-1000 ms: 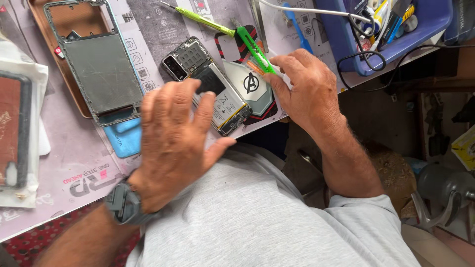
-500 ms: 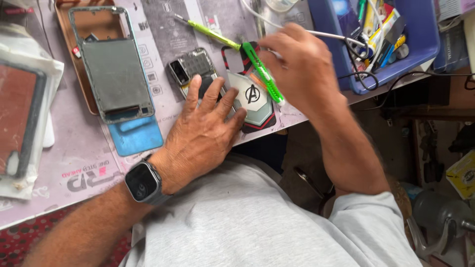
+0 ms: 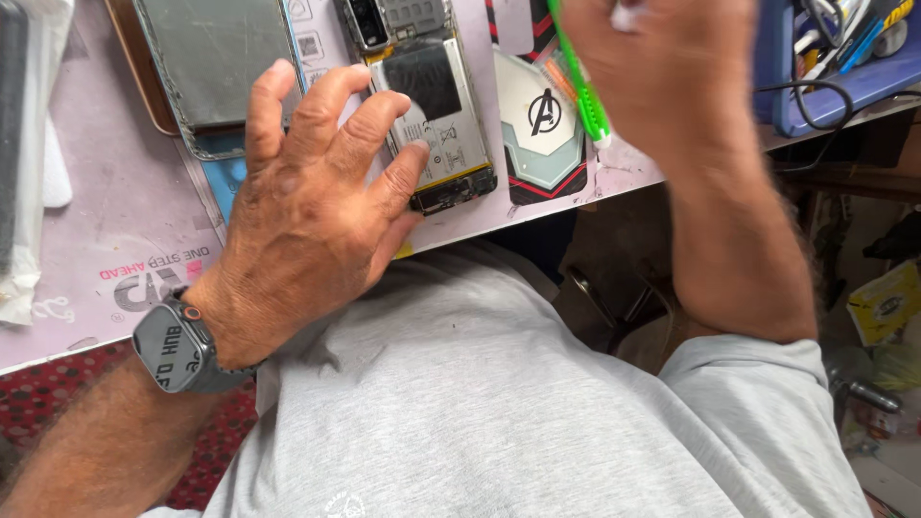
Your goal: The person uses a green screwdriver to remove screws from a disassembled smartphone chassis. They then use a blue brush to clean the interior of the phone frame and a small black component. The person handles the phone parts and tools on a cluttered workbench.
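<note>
Right, the opened phone [image 3: 427, 105] lies back-up on the desk [image 3: 115, 201], long axis running away from the person and tilted slightly left at the far end. Left hand [image 3: 307, 206] sits on its near-left side, fingers [image 3: 369, 115] spread and curled, tips pressing the battery area and left edge, pinning it rather than gripping. Right hand [image 3: 672, 77] hovers to the right of the phone, apart from it, closed around a green tool [image 3: 580, 82] whose tip I can't see. Left hand is clearly nearer. Detached back panel [image 3: 216, 67] lies just left.
</note>
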